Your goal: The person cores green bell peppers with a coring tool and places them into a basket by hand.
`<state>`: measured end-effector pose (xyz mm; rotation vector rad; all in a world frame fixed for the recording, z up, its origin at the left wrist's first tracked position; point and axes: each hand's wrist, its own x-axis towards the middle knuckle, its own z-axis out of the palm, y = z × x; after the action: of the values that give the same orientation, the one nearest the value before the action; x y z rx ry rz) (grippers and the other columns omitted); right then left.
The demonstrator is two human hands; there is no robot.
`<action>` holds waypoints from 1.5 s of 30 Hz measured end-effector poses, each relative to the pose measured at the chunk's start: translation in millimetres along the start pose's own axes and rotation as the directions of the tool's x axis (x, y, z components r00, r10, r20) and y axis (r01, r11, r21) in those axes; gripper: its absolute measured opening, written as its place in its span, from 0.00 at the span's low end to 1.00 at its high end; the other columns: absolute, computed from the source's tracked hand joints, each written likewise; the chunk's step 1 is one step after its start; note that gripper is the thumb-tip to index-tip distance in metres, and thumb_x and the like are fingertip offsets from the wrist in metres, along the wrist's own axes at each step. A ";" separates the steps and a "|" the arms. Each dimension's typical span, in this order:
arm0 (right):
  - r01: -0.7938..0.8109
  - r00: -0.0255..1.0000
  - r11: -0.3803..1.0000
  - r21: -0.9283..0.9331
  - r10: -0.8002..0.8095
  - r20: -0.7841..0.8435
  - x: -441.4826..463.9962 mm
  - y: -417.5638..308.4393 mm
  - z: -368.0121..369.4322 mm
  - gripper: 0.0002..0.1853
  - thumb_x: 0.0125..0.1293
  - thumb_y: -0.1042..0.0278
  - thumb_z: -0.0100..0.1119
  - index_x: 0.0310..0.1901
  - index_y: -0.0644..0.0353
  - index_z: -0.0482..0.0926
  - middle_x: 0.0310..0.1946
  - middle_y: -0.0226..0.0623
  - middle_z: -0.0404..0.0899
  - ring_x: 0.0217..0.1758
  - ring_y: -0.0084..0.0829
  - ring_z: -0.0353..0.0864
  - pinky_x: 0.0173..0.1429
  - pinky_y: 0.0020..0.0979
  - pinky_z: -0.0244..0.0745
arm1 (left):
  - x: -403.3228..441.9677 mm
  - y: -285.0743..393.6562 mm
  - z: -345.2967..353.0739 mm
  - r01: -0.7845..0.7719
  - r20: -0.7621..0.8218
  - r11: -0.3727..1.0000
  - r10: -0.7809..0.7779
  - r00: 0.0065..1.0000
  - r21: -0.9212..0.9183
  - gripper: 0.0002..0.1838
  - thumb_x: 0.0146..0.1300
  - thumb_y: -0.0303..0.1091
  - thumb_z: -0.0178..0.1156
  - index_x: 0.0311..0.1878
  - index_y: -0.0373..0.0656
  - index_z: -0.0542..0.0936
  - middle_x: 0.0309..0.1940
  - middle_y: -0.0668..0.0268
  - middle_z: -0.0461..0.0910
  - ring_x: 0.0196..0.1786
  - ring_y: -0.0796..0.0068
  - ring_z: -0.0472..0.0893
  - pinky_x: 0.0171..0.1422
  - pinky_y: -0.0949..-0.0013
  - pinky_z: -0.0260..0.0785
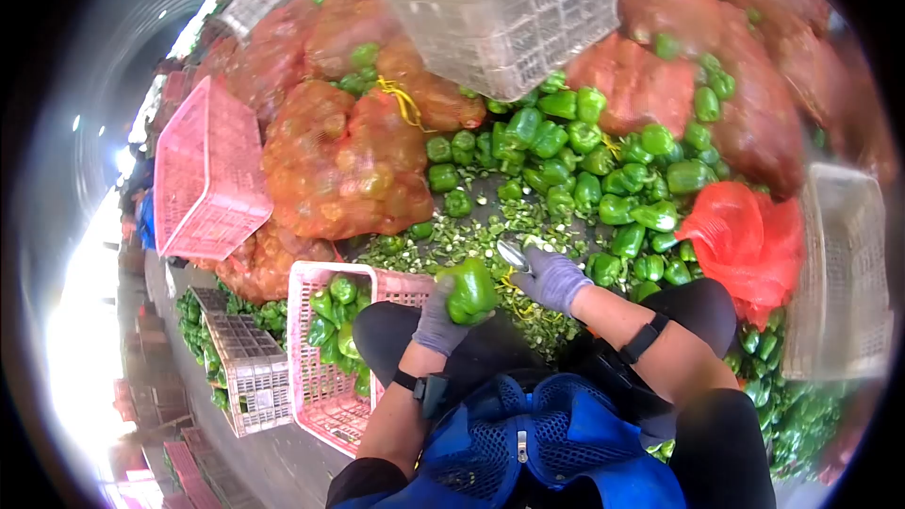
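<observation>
1. Holding one glossy, blocky green bell pepper (471, 290) in the left hand (434, 322), gloved in thin greyish-purple material, with fingers curled firmly around its side.
2. Gripping a small shiny metal tool (512, 254) in the right hand (556, 281), gloved in the same way, with fingers folded closed upon it; pointing it away from the body; not possible to tell its exact kind.
3. Having the pepper above the left thigh, between the right hand and a pink plastic lattice crate (405, 287), well apart from the tool.
4. Having in this crate, just beside the left thigh, several whole green peppers (344, 289).
5. Facing a scattered layer of chopped green and pale trimmings (462, 250) on the ground, and behind it a loose heap of whole green bell peppers (547, 139).
6. Having a crumpled, bright red mesh bag (745, 236) near the right knee, and bulging orange-red mesh sacks (349, 160) farther ahead, towards the left.
7. Wearing a blue mesh vest (528, 434) and black bands on both wrists.
</observation>
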<state>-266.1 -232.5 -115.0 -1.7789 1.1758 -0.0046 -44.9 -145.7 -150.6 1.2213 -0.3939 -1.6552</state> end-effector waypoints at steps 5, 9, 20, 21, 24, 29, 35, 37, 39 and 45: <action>0.136 0.967 0.991 0.005 -0.132 -0.217 3.7 12.1 12.2 0.25 0.64 0.50 0.57 0.53 0.63 0.71 0.44 0.60 0.79 0.47 0.55 0.80 0.53 0.46 0.74 | -32.4 36.4 24.9 -0.348 0.289 -0.060 0.700 0.653 0.935 0.51 0.36 0.43 0.81 0.64 0.42 0.62 0.49 0.57 0.78 0.50 0.57 0.80 0.53 0.60 0.76; 0.124 0.978 0.992 -0.034 -0.128 -0.164 11.7 16.4 20.5 0.24 0.62 0.52 0.59 0.50 0.64 0.72 0.40 0.60 0.79 0.44 0.57 0.80 0.49 0.48 0.74 | -52.9 64.3 9.0 -0.340 0.396 -0.246 0.771 0.499 0.908 0.45 0.36 0.45 0.80 0.59 0.44 0.69 0.42 0.59 0.81 0.43 0.56 0.82 0.48 0.60 0.77; 0.187 0.950 0.978 -0.094 -0.204 -0.237 10.8 21.7 26.8 0.21 0.59 0.59 0.62 0.50 0.61 0.72 0.34 0.56 0.79 0.38 0.57 0.79 0.42 0.48 0.74 | -112.3 117.1 -250.7 -0.228 -0.693 0.800 0.596 0.405 0.555 0.42 0.44 0.36 0.77 0.60 0.39 0.64 0.46 0.60 0.78 0.45 0.69 0.79 0.50 0.67 0.76; 0.148 0.962 0.986 -0.076 -0.161 -0.222 12.3 22.9 26.7 0.22 0.59 0.60 0.62 0.51 0.62 0.72 0.33 0.55 0.79 0.38 0.57 0.79 0.41 0.47 0.74 | -107.4 105.3 -268.6 -0.135 -0.670 0.763 0.626 0.400 0.632 0.42 0.43 0.36 0.78 0.60 0.39 0.64 0.46 0.60 0.79 0.45 0.69 0.79 0.50 0.67 0.75; 0.176 0.950 0.977 -0.119 -0.200 -0.241 21.4 36.8 31.6 0.21 0.57 0.66 0.63 0.51 0.62 0.72 0.34 0.55 0.80 0.38 0.57 0.80 0.41 0.46 0.75 | -87.8 74.5 -294.7 0.179 -0.592 0.585 0.658 0.465 0.791 0.46 0.42 0.40 0.77 0.63 0.39 0.63 0.48 0.57 0.77 0.47 0.65 0.79 0.53 0.65 0.74; -0.036 0.980 0.993 -0.113 0.013 -0.197 30.4 37.9 33.8 0.26 0.56 0.71 0.63 0.57 0.67 0.70 0.40 0.57 0.80 0.44 0.54 0.81 0.48 0.41 0.76 | -22.6 97.1 -237.9 0.565 -0.589 0.206 0.454 0.668 0.799 0.58 0.45 0.58 0.71 0.73 0.41 0.53 0.63 0.45 0.68 0.61 0.49 0.74 0.65 0.58 0.67; -0.084 0.981 0.991 -0.106 0.063 -0.186 40.0 26.8 34.8 0.25 0.56 0.70 0.65 0.56 0.67 0.71 0.41 0.54 0.80 0.43 0.49 0.81 0.49 0.38 0.75 | 54.2 57.9 -275.6 0.459 -0.643 0.500 0.299 0.705 0.735 0.65 0.45 0.62 0.70 0.76 0.40 0.40 0.68 0.41 0.60 0.67 0.47 0.68 0.69 0.59 0.63; -0.084 0.979 0.989 -0.122 0.059 -0.193 44.9 23.3 34.8 0.25 0.56 0.70 0.65 0.55 0.67 0.71 0.41 0.54 0.80 0.43 0.50 0.80 0.49 0.38 0.75 | 41.4 54.5 -278.8 0.381 -0.553 0.466 0.319 0.769 0.799 0.66 0.44 0.58 0.73 0.75 0.39 0.41 0.68 0.41 0.61 0.68 0.49 0.68 0.69 0.61 0.63; -0.087 0.979 0.986 -0.142 0.059 -0.196 48.1 22.6 36.2 0.25 0.56 0.70 0.65 0.55 0.67 0.71 0.41 0.54 0.80 0.43 0.51 0.80 0.49 0.39 0.75 | 50.0 21.6 -307.1 0.091 -0.375 0.661 0.302 0.876 0.745 0.64 0.42 0.51 0.77 0.74 0.37 0.46 0.65 0.46 0.66 0.66 0.56 0.69 0.68 0.64 0.65; -0.059 0.987 0.980 -0.190 0.029 -0.157 56.2 28.8 41.4 0.22 0.56 0.69 0.65 0.52 0.66 0.73 0.38 0.55 0.80 0.42 0.55 0.80 0.47 0.43 0.75 | 24.8 71.9 -256.3 0.479 -0.528 0.311 0.093 0.844 0.821 0.49 0.50 0.51 0.71 0.71 0.39 0.60 0.62 0.49 0.72 0.62 0.53 0.74 0.66 0.62 0.66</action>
<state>-237.0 -244.9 -183.5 -1.9507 1.3649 -0.0007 211.6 -126.6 -223.3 2.6389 -1.0041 -1.1286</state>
